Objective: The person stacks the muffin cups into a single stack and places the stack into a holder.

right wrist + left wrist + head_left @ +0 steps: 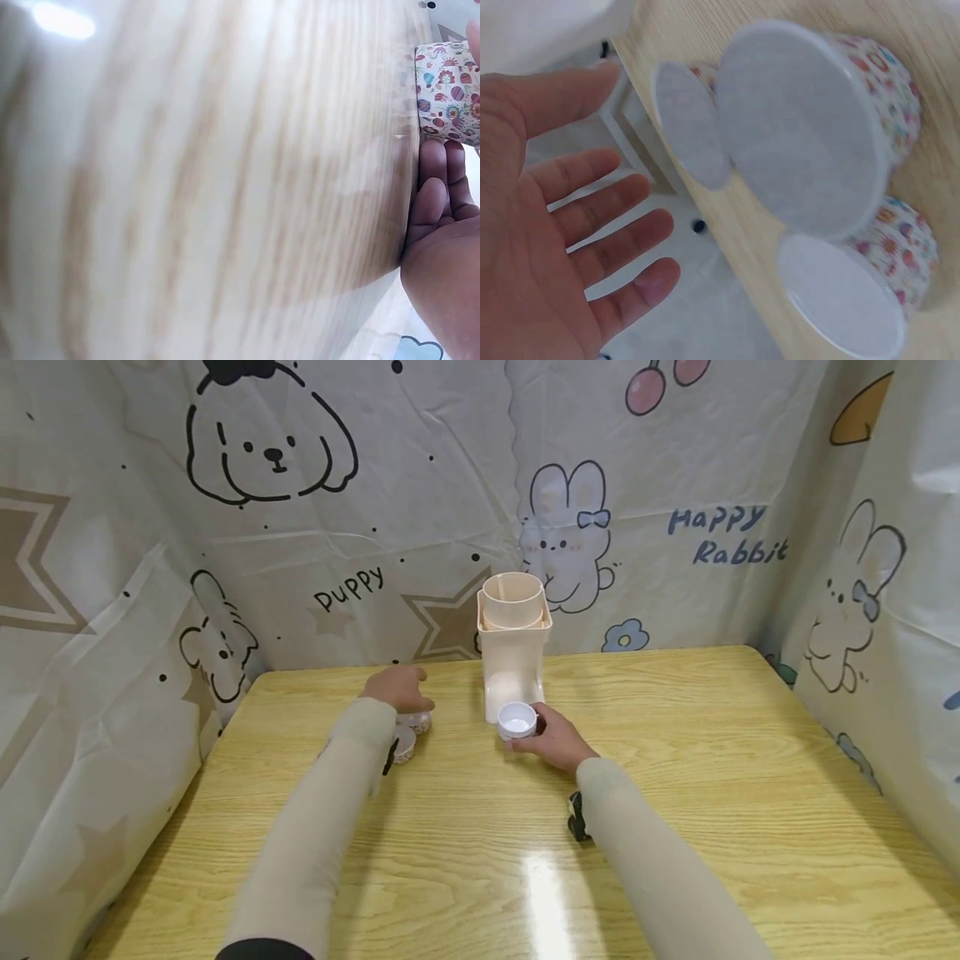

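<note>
My right hand grips a small white baking cup between thumb and fingers, just in front of the cream plastic holder. Coloured flowers and leaves cover the outside of this cup in the right wrist view. On the left, my left hand reaches over more baking cups of the same sort. Its fingers are spread and hold nothing in the left wrist view. Beside that hand stand three cups, the middle one closest to the camera, with their white insides showing.
The holder has a squarish body with a round tube in its top, and stands near the back edge of the wood-grain table. Cartoon-printed cloth hangs behind the table and along both sides.
</note>
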The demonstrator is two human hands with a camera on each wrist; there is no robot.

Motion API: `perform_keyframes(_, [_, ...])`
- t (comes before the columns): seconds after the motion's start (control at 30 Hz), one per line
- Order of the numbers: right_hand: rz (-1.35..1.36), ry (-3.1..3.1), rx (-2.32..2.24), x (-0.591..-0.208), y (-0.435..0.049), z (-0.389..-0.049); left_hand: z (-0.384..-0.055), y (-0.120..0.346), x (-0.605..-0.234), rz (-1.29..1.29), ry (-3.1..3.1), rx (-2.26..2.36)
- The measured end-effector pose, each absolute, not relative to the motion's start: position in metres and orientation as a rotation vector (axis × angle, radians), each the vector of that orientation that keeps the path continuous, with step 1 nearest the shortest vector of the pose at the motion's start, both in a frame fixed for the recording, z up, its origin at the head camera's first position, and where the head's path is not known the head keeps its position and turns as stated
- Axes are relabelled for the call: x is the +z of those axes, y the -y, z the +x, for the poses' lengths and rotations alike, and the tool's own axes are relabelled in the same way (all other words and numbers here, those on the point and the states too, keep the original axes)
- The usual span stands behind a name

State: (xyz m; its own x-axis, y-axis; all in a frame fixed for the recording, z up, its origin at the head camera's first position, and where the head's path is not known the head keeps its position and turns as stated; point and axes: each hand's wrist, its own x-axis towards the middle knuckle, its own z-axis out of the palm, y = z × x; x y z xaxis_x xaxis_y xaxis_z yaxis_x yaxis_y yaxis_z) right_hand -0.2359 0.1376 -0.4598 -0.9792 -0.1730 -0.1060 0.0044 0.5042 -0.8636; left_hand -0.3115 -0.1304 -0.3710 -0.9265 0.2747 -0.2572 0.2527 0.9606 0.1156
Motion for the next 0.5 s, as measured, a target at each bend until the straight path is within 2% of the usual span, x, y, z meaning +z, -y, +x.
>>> perform_keyframes(0.5, [-0.171, -2.571, -1.47, -0.4583, -0.1374, -0.2356, -0.3067, 0.1313, -0.3715, 0.22, -2.732, 0.12])
